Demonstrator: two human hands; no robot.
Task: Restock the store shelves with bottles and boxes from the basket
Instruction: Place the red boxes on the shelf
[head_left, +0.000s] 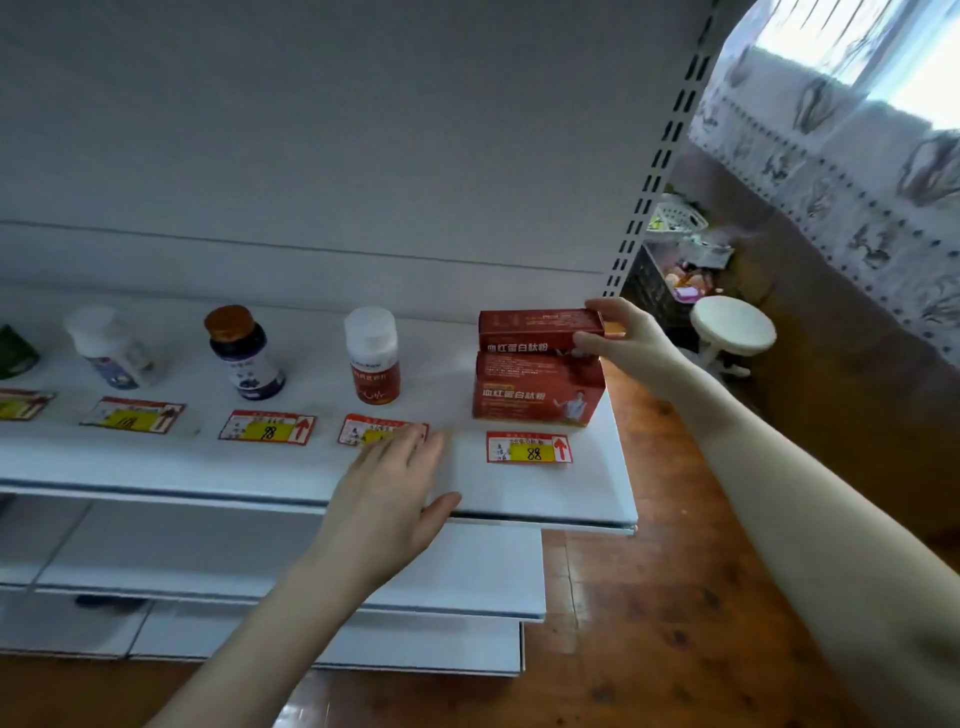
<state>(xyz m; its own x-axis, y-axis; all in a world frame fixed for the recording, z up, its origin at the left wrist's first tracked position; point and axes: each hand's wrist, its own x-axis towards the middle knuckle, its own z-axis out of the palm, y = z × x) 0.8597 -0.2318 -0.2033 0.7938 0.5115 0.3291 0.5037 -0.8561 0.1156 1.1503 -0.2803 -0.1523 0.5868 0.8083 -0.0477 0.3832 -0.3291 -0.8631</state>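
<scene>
Holding red box (537, 327), right hand (631, 338), tag (529, 448) "88"

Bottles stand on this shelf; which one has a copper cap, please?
The dark purple bottle; the pale bottle and the red-labelled bottle beside it have white caps.

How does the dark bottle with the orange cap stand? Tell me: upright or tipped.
Upright. The dark bottle stands on its base on the shelf, orange cap on top.

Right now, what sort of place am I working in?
Probably a small shop: white slotted shelving, price tags along its front, bottles and red boxes lined up behind them.
</scene>
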